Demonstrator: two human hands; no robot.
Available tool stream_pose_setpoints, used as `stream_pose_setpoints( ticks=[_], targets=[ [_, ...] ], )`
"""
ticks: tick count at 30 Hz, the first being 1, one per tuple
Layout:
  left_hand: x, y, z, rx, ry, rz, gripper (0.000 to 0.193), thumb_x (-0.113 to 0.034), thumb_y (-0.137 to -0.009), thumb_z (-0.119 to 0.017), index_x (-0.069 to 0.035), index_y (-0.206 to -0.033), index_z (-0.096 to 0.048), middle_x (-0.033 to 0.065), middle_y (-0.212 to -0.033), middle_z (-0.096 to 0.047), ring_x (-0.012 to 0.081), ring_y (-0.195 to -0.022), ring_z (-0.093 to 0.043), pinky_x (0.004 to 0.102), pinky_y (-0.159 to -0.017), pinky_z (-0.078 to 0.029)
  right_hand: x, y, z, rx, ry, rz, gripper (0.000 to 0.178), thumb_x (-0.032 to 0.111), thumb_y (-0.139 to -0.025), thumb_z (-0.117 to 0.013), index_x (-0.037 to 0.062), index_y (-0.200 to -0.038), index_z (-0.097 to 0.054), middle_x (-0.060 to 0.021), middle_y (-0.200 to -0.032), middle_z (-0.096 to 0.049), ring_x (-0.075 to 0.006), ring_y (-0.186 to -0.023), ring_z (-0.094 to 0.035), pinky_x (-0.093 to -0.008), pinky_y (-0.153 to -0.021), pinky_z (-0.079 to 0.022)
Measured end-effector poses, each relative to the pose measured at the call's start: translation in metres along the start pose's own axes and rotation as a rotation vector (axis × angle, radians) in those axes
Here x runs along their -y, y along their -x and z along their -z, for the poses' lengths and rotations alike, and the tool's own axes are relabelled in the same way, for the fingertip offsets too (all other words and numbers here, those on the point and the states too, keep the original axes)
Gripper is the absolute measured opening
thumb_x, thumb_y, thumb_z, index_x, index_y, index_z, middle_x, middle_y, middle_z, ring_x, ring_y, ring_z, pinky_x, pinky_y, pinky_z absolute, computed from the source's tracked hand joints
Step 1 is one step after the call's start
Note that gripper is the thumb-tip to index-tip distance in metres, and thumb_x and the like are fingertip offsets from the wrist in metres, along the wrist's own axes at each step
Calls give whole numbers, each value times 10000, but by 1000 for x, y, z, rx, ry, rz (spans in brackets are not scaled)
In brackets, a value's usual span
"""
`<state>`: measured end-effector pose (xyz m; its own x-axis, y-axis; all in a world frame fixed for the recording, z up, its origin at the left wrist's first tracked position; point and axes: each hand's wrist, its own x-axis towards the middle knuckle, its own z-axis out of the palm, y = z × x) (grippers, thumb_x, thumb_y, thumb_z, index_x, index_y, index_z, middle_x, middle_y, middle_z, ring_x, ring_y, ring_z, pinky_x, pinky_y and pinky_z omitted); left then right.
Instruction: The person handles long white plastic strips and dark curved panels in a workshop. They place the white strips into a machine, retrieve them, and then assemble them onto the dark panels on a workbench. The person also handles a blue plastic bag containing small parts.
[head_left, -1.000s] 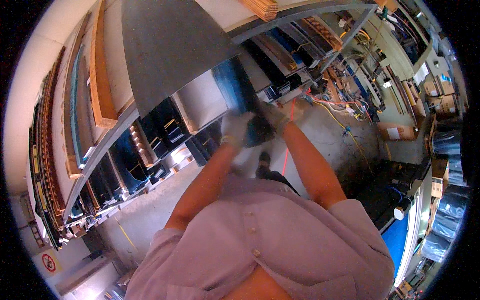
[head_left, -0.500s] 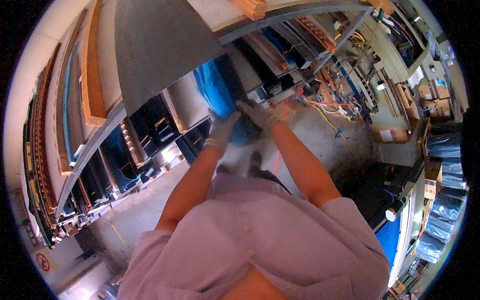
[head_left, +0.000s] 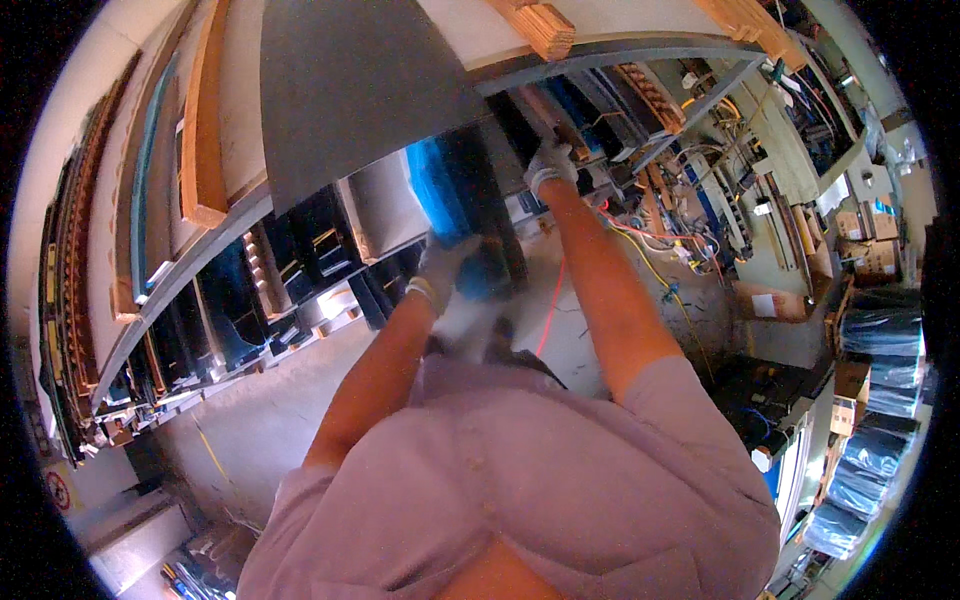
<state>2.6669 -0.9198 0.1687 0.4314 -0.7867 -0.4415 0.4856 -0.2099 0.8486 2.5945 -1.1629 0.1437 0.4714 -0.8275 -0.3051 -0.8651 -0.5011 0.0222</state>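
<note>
A long bundle in blue plastic film [head_left: 436,190] juts from the lower shelf, with a dark flat piece [head_left: 490,185] along its right side. My left hand [head_left: 445,265], in a pale glove, is closed at the left edge of the bundle's near end; motion blurs its fingers. Farther up and right, my right hand [head_left: 552,165], also gloved, reaches to the dark lengths at the shelf front beyond the flat piece. Its fingers are blurred and partly hidden, so their grip does not show.
Above the bundle, a large grey sheet [head_left: 350,90] hangs over the upper shelf's metal edge [head_left: 620,50]. Wooden lengths [head_left: 205,150] poke out at the left. Cables and hoses [head_left: 650,260] lie on the floor to the right, near cardboard boxes [head_left: 865,240] and plastic-wrapped stacks [head_left: 880,400].
My right hand has left the near end of the bundle and moved up and right to the shelf. My left hand stays at the bundle. The view has shifted slightly.
</note>
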Motion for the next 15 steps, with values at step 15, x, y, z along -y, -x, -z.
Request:
stream_pose_setpoints(
  ticks=[15],
  targets=[
    [21, -29, 22, 77, 145, 155, 486, -445, -799, -714, -103, -1105, -555, 43, -896, -626, 227, -775, -628, 391, -725, -555, -3, 54, -27, 106, -817, 48, 906, 214, -798, -686, 54, -1483, -114, -221, -1320, -492, -326, -1191, -503, -381, -985, -426]
  ],
)
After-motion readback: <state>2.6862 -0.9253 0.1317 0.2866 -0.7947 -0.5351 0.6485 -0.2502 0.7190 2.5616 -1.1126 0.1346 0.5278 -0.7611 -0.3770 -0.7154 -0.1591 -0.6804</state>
